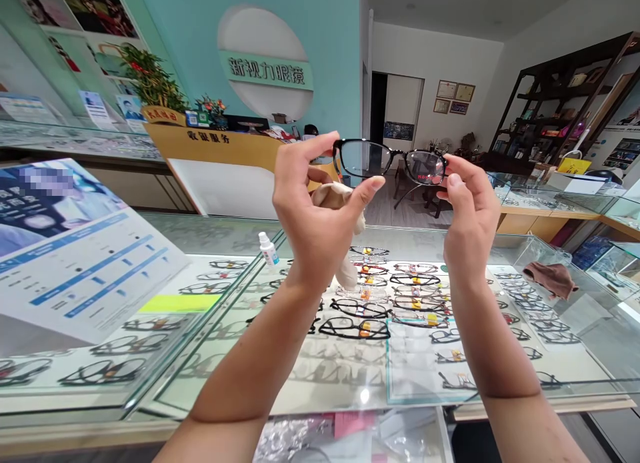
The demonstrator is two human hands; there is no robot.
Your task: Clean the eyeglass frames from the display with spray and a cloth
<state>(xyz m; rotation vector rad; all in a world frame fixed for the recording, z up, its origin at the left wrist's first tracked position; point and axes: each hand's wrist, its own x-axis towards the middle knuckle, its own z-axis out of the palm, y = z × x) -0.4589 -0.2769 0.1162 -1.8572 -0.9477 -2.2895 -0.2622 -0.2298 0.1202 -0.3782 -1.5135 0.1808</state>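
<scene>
A pair of black-framed eyeglasses [399, 152] is held up at eye height above the glass counter, its lenses facing me. My left hand [315, 196] grips the left end of the frame, thumb stretched out below the lens. A pale cleaning cloth [346, 271] is bunched in that same hand and hangs down from the palm. On the other side, my right hand [470, 213] pinches the right end of the frame near the hinge. Red lettering shows on the right lens. One temple arm points down and away behind the lenses.
Rows of eyeglasses [355, 328] lie inside the glass display counter [165, 396]. A small white bottle [269, 250] stands on top. A printed leaflet [95, 263] rises at left, and a brown cloth [550, 278] lies at right. An orange-and-white service desk [225, 176] stands beyond.
</scene>
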